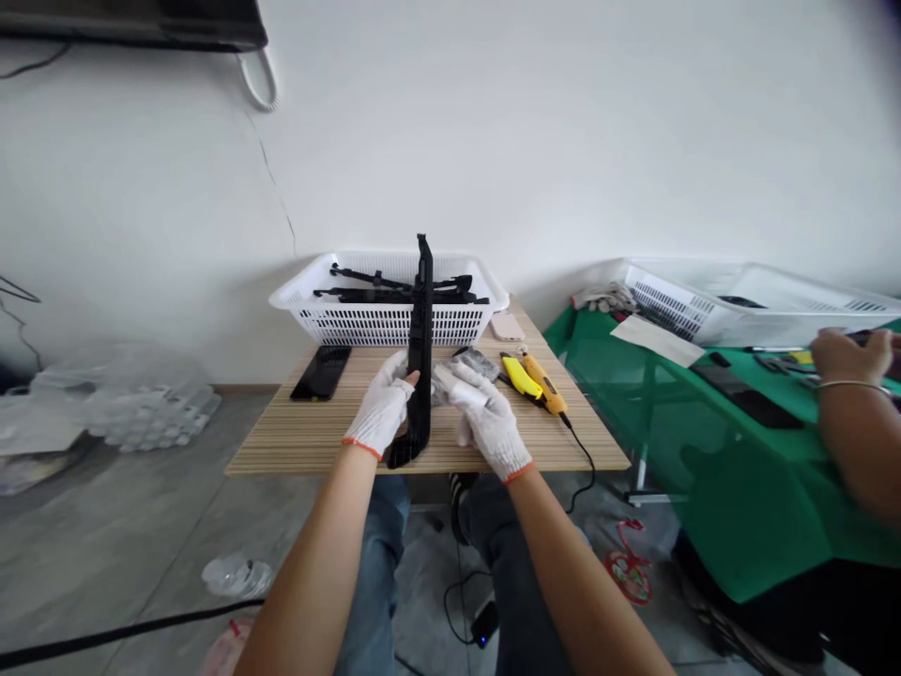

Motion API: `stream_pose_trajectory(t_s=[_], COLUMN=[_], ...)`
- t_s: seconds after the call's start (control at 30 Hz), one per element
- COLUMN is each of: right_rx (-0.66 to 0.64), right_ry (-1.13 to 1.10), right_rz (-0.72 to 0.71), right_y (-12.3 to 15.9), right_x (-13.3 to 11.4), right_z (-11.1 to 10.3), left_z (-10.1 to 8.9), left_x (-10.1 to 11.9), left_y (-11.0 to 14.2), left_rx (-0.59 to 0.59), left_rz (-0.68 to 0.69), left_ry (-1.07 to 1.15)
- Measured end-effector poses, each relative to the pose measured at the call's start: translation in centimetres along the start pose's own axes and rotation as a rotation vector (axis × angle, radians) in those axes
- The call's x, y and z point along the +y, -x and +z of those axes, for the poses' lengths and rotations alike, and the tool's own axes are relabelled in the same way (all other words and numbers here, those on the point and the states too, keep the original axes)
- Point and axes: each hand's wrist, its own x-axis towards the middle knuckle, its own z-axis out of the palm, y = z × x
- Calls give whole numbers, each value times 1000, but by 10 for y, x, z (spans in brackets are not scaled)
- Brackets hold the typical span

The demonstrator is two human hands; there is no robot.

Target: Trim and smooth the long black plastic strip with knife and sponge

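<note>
A long black plastic part (420, 357) stands on edge on a small wooden table (316, 437), reaching up in front of a white basket. My left hand (381, 410), in a white knit glove, grips its lower left side. My gloved right hand (485, 420) lies just right of the part with the fingers stretched toward it, touching or nearly touching it. A small grey piece (479, 361) lies behind the right hand.
The white basket (389, 322) at the table's back holds more black parts. A black phone (322, 372), a pale phone (507, 327) and yellow corded tools (533, 379) lie on the table. To the right, another person's hand (848, 357) works at a green-covered table (739, 441) with white baskets (710, 310).
</note>
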Motion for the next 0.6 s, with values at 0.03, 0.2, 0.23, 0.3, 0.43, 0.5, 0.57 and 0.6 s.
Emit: stream_pose_trajectory(t_s=[0.03, 0.2, 0.23, 0.3, 0.43, 0.5, 0.57, 0.6], right_rx=[-26, -201, -196, -130, 26, 74, 109, 128], right_ry=[-5, 127, 152, 183, 152, 120, 115, 129], right_rz=[-4, 125, 124, 121, 140, 121, 101, 92], right_y=[1, 5, 5, 3, -6, -10, -14, -16], right_x=[0, 5, 7, 12, 18, 20, 23, 25], right_z=[0, 4, 6, 11, 18, 18, 14, 11], left_z=[0, 2, 4, 6, 4, -2, -10, -14], left_x=[0, 2, 2, 2, 3, 6, 10, 12], left_y=[-1, 0, 0, -2, -4, -2, 4, 8], left_rx=[14, 68, 81, 95, 13, -135, -310, -370], left_rz=[17, 76, 87, 98, 60, 15, -15, 1], left_ry=[-10, -77, -89, -104, -167, -254, -365, -432])
